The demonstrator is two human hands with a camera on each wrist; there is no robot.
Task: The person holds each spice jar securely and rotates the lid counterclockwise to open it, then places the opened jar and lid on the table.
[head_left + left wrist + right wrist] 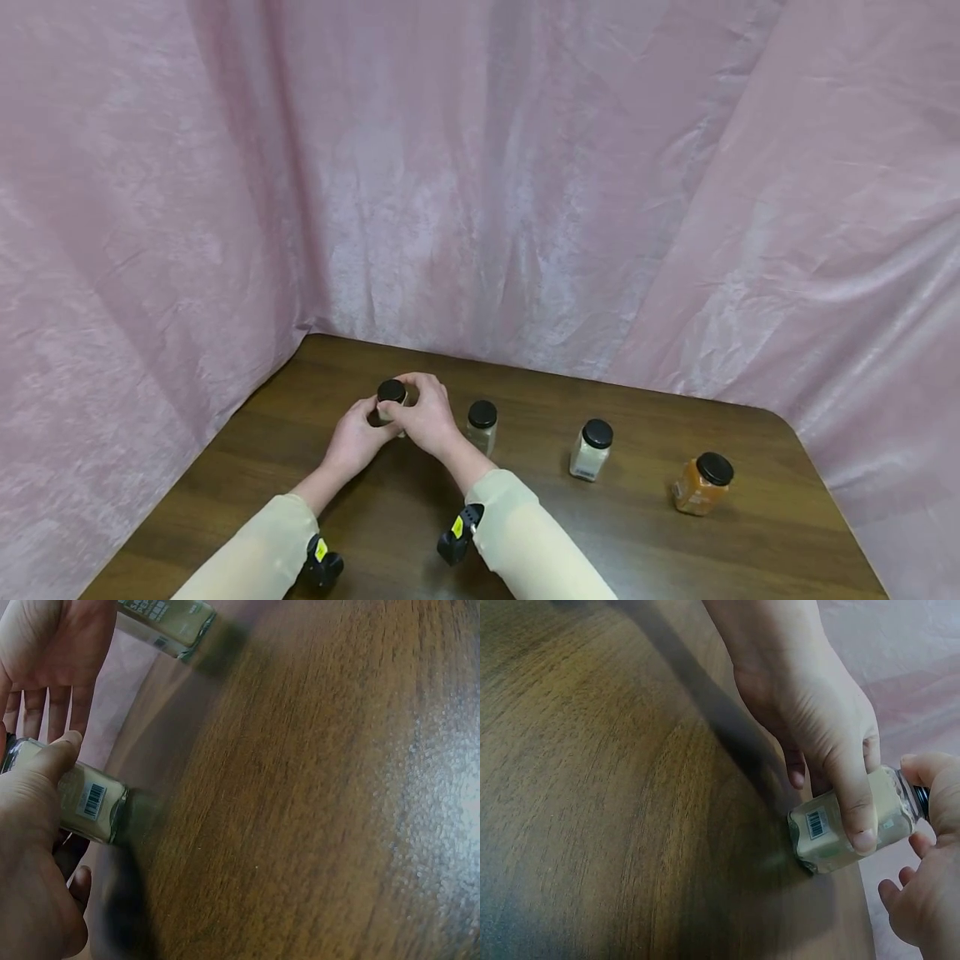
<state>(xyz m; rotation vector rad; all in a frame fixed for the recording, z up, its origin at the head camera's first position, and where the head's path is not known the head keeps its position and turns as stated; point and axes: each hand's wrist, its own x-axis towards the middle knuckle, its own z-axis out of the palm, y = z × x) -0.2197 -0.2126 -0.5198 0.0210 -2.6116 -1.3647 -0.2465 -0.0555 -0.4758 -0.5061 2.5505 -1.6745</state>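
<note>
At the table's far left, both hands are at a small clear jar [391,391] with a black lid and pale powder inside. My left hand [354,439] grips the jar's body, its thumb lying across the side near a barcode label [817,823]. Around the black lid, my right hand [430,417] curls its thumb and fingers. The jar is upright, its base at or just above the table; I cannot tell if it touches. A second pale-powder jar [482,425] stands right of the right hand, partly hidden by that forearm.
Further right on the wooden table [637,550] stand another pale jar [590,452] and an orange-filled jar [697,487], both black-lidded. Pink curtains [465,208] hang behind and beside the table. Black wrist cameras [457,537] hang below the sleeves.
</note>
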